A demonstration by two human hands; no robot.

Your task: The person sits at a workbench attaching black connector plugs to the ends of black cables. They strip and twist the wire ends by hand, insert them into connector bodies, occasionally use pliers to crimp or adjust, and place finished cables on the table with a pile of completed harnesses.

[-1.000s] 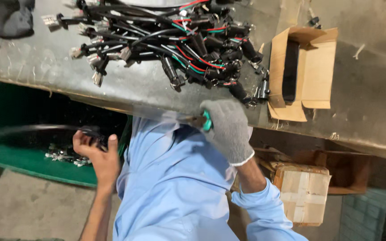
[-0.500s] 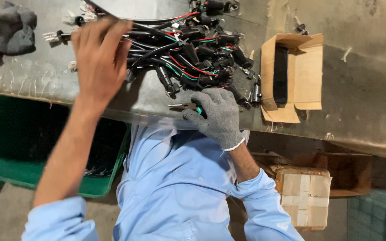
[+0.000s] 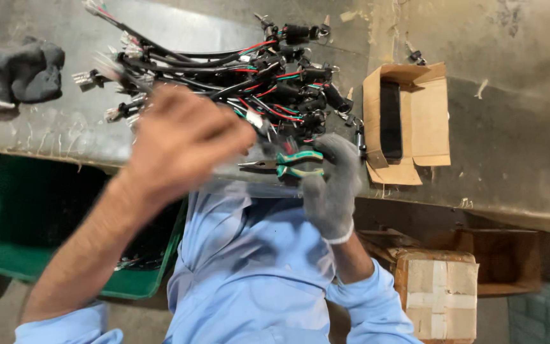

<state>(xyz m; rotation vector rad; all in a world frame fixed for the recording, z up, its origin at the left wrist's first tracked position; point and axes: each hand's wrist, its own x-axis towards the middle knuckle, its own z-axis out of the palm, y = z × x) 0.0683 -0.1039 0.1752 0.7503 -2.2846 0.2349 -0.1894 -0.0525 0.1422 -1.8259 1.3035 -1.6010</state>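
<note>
My left hand (image 3: 183, 143) is bare and blurred with motion. Its fingers are curled around part of the wire harness pile (image 3: 256, 70), a tangle of black, red and green leads with black plugs and white connectors on the grey metal table (image 3: 517, 146). My right hand (image 3: 332, 185) wears a grey knit glove and grips green-handled pliers (image 3: 284, 164) at the table's near edge, jaws pointing left toward my left hand. A clear plastic sheet or bag lies under the pliers.
A spare grey glove (image 3: 23, 67) lies at the table's left. An open cardboard box (image 3: 415, 121) with a dark insert sits right of the pile. Below the table are a green crate (image 3: 46, 223) and a taped carton (image 3: 440, 290).
My left hand rose from the green crate to the wire pile, then drew back toward the table edge with its fingers closed. My gloved right hand shifted slightly right with the pliers.
</note>
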